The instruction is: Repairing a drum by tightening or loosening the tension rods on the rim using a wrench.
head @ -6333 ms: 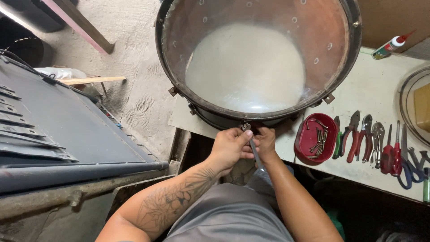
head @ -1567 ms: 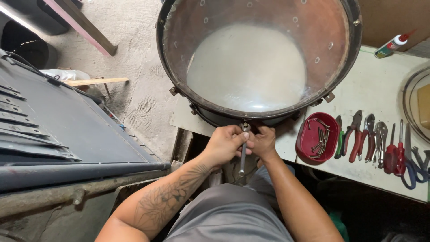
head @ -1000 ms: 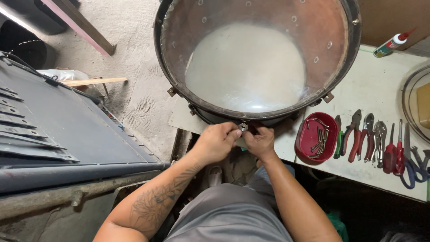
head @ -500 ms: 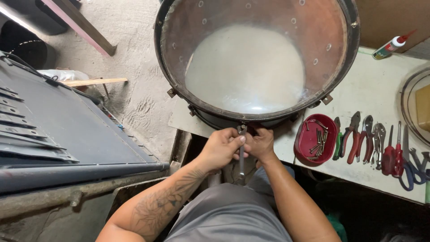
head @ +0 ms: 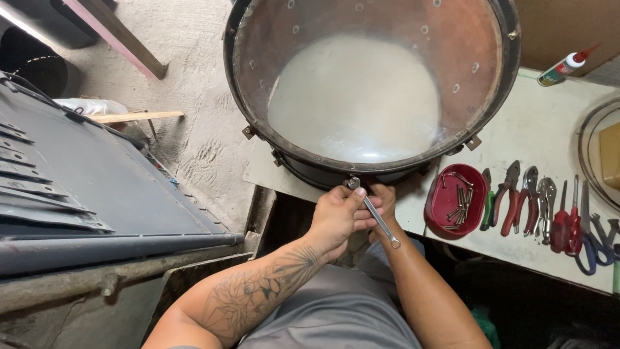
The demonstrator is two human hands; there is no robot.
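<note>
A large round drum shell (head: 371, 90) with a dark metal hoop, a reddish-brown inner wall dotted with small holes and a pale, milky skin at the bottom sits at the near left edge of the off-white tabletop (head: 536, 129). To its left lies a dark, ribbed metal panel (head: 77, 187) over rough concrete floor (head: 194, 97). Right of the drum shell rest a row of red-handled pliers (head: 516, 197) and a glossy red oval tray (head: 454, 199) of thin metal rods. The left hand (head: 339, 216), its forearm tattooed, is clenched around a slim, shiny steel wrench (head: 373, 213) whose head meets the hoop's near rim. The right hand (head: 385, 203) lies just behind, fingers curled, touching the wrench shaft.
</note>
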